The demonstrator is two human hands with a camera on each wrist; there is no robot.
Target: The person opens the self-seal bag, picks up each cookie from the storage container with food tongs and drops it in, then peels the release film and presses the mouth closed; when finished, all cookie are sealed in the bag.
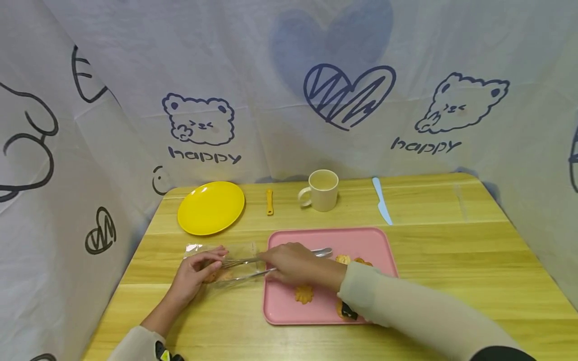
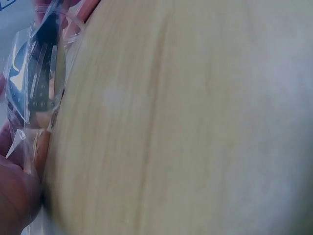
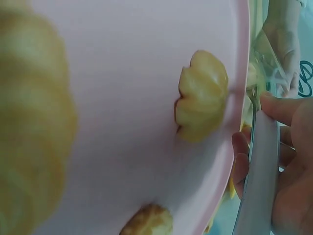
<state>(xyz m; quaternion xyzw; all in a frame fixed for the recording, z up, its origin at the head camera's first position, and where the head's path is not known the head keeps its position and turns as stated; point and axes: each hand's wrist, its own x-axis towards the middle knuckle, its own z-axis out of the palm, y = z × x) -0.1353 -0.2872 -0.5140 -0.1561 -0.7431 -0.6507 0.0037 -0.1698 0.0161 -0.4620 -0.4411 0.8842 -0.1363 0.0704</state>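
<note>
My right hand (image 1: 291, 261) grips a pair of metal tongs (image 1: 321, 252), its arms pointing left over the pink tray's (image 1: 331, 231) left edge. The tongs' slotted head (image 2: 46, 81) is inside a clear plastic bag (image 1: 247, 248) lying on the table. My left hand (image 1: 195, 271) holds the bag at its left part, thumb and fingers on the film. Golden cookies (image 1: 224, 275) show through the bag by the left fingertips. On the tray sits a flower-shaped cookie (image 1: 304, 294), with several others partly hidden under my right arm; one cookie (image 3: 203, 98) shows close in the right wrist view.
Along the table's back stand a yellow plate (image 1: 211, 208), a small yellow-orange handled piece (image 1: 269, 202), a cream mug (image 1: 323, 190) and a light blue knife (image 1: 382, 201). A printed white cloth (image 1: 271, 120) hangs behind and at both sides of the wooden table (image 1: 451, 240).
</note>
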